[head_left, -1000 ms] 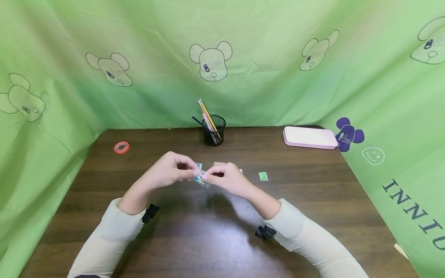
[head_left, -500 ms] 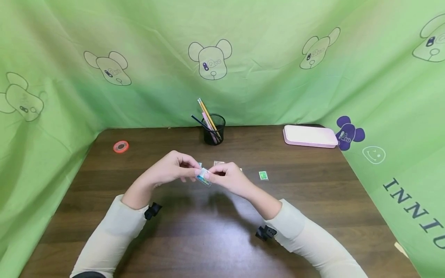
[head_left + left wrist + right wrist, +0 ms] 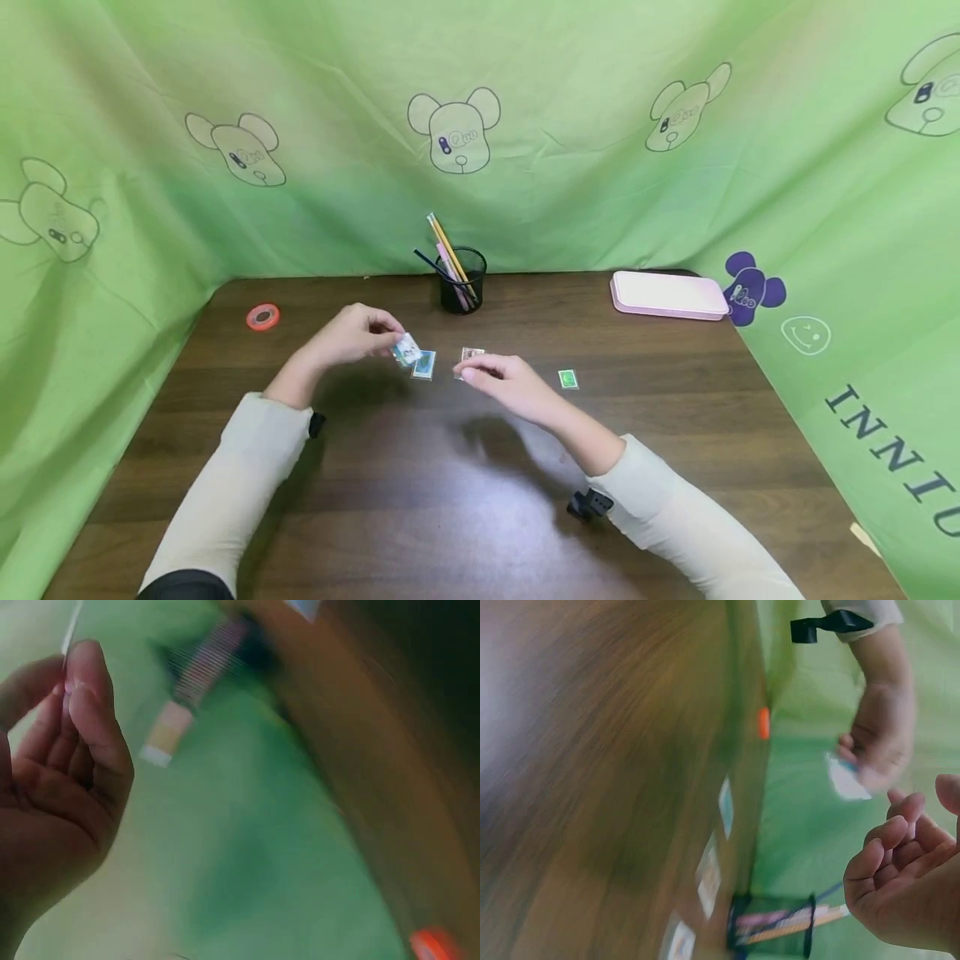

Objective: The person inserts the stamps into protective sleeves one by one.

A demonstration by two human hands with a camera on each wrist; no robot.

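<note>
My left hand point(image 3: 352, 335) pinches a small white-and-blue card point(image 3: 407, 349) between thumb and fingers, raised over the table. In the left wrist view only the thin edge of the card point(image 3: 73, 630) shows above the fingertips. A blue card point(image 3: 424, 365) lies flat just right of the held one. My right hand point(image 3: 513, 387) hovers nearby, its fingers loosely bent and holding nothing, as the right wrist view shows. Behind its fingertips lies a brownish card point(image 3: 472, 352), partly hidden by that hand. Farther right a green card point(image 3: 567, 379) lies on the wood.
A black mesh cup point(image 3: 461, 293) with pencils stands at the back. A red-orange ring-shaped roll point(image 3: 262, 317) lies at the back left, and a pale pink case point(image 3: 669, 296) at the back right. Green cloth point(image 3: 525, 192) hangs round the dark wooden table point(image 3: 420, 517).
Both hands held the card together earlier. The right hand has let go and drawn back slightly right; the left has carried the card left and away from me, uncovering the blue card.
</note>
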